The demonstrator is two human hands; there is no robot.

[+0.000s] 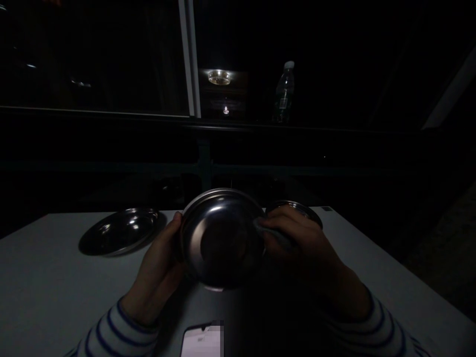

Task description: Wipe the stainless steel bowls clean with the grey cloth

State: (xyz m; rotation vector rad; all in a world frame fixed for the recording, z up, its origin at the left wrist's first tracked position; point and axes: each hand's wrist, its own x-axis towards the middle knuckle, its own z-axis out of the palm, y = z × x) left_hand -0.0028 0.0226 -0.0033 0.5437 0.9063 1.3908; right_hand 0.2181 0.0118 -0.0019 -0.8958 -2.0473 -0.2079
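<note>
The scene is dark. My left hand [159,267] grips the left rim of a shiny steel plate [221,238], holding it tilted up above the white table [44,287]. My right hand [297,238] is closed on a small grey cloth [273,234] that is pressed against the plate's right edge. Both sleeves are striped white and blue.
A second steel plate [121,230] lies flat on the table at the left. A third one [301,209] shows partly behind my right hand. A phone [203,341] lies at the near edge. A plastic bottle [284,94] stands on a dark ledge behind.
</note>
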